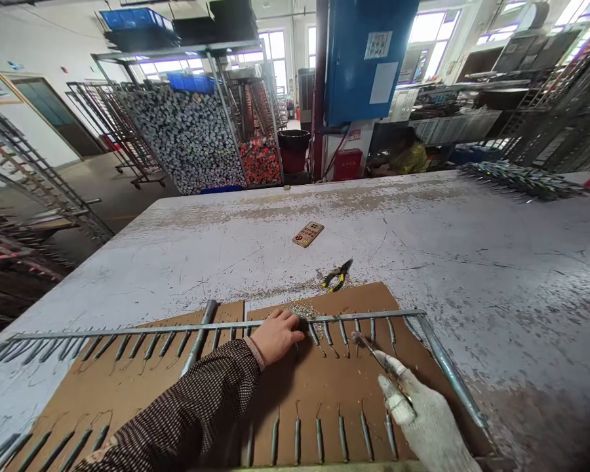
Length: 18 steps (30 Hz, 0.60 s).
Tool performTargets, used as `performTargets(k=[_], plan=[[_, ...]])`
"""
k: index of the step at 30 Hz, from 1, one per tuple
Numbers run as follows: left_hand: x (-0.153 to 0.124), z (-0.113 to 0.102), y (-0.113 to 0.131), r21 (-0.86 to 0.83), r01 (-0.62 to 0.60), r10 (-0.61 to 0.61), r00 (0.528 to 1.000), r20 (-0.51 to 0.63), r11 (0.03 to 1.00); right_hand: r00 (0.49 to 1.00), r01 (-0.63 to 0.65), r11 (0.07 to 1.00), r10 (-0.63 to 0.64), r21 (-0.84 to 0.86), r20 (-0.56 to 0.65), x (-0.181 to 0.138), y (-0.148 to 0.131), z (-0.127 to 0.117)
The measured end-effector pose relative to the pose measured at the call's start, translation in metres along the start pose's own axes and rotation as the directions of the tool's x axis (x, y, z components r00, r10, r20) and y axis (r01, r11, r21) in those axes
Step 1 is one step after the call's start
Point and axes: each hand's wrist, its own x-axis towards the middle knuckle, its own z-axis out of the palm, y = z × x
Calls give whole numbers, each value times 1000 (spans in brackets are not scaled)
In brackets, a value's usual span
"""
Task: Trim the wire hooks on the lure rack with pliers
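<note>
Dotted sleeve (201,396) | left hand (276,339) clasping flat metal bar (341,317) | gloved right hand (423,410) gripping slim tool (367,345)

Your left hand (276,337), bare; narrow pinkish-beige cuff (254,354) circling wrist just behind grip. Farther back from grip, your dark brown sleeve (196,400), patterned all over with small pale checks, fabric creased along forearm. Your right hand (423,406), in off-white fabric glove (435,423) covering fingers at grip and back of hand behind it.
</note>
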Motion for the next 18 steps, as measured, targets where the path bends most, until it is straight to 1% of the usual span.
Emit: performTargets(k=[3, 7, 13, 15, 18], plan=[[6, 6, -5, 29, -4, 4, 1000, -3, 1000, 1000, -20, 1000, 20, 9, -10, -4, 3, 2], [6, 15, -8, 46, 22, -20, 999, -40, 999, 998, -65, 998, 65, 4, 0, -6, 11, 6], [5, 23, 0, -10, 71, -71, 993, -93, 997, 998, -32, 999, 32, -2, 50, 4, 3, 5], [6, 23, 4, -61, 112, -119, 986, -115, 992, 999, -14, 1000, 13, 9, 50, 8, -2, 5], [10, 26, 10, -193, 226, -258, 952, -162, 955, 999, 36, 999, -36, 19, 39, 13, -7, 6]])
